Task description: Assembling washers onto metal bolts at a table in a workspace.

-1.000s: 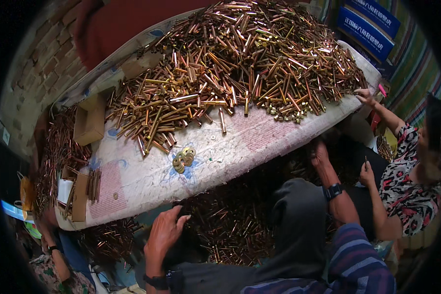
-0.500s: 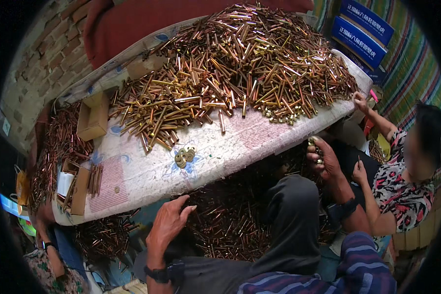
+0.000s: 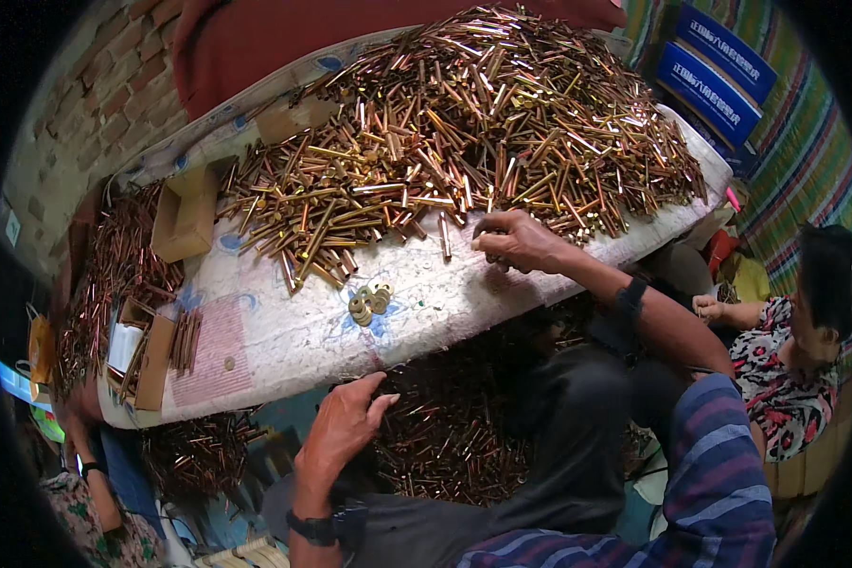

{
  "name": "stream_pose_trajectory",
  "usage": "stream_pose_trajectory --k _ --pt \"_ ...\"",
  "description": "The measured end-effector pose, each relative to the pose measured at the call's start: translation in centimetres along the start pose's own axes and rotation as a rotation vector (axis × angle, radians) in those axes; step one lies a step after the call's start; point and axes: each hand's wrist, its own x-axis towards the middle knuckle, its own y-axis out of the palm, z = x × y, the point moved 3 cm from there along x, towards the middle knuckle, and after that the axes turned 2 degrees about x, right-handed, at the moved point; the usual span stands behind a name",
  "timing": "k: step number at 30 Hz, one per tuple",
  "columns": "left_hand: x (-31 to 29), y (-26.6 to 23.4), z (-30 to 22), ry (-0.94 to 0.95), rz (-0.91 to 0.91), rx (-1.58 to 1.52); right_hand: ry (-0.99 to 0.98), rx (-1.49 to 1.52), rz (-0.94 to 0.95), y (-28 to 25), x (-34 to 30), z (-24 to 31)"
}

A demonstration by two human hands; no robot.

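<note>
My right hand [image 3: 523, 243] is over the table, palm down with curled fingers, beside an upright copper-coloured metal tube [image 3: 445, 237]. What those fingers hold is hidden. My left hand [image 3: 343, 423] hovers at the table's near edge, its thumb apart from the fingers and nothing in it. A small cluster of brass-coloured washers [image 3: 367, 303] lies on the white patterned tabletop [image 3: 284, 346] between my hands. Behind them rises a large heap of copper- and gold-coloured metal tubes [image 3: 483, 123], some with nuts on their ends.
An open cardboard box [image 3: 185, 222] stands at the left, and a smaller carton [image 3: 153, 364] with tubes sits nearer. More tubes [image 3: 450, 431] are heaped below the table edge. A co-worker [image 3: 793, 350] sits at the right. Blue boxes [image 3: 715, 90] are stacked behind. Another person's arm [image 3: 99, 483] shows lower left.
My right hand has swung left and up from beyond the table's near edge, where it held brass-coloured nuts, to over the tabletop. The co-worker's hand has left the table edge. My left hand stays about in place.
</note>
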Motion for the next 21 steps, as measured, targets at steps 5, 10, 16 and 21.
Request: stream_pose_trajectory --k 5,10,16,21 --pt "-0.1 0.0 -0.2 0.085 -0.022 0.006 -0.339 -0.591 -0.003 2.9 1.6 0.4" --pt "-0.7 -0.3 0.2 0.046 0.000 0.011 -0.609 -0.834 -0.040 4.5 1.7 0.7" --pt "-0.9 -0.3 0.2 0.044 -0.010 0.012 -0.672 -0.873 -0.073 4.7 1.9 0.6" --pt "-1.0 0.0 0.5 0.098 -0.039 0.019 -0.805 -0.793 -0.129 4.3 1.3 1.2"
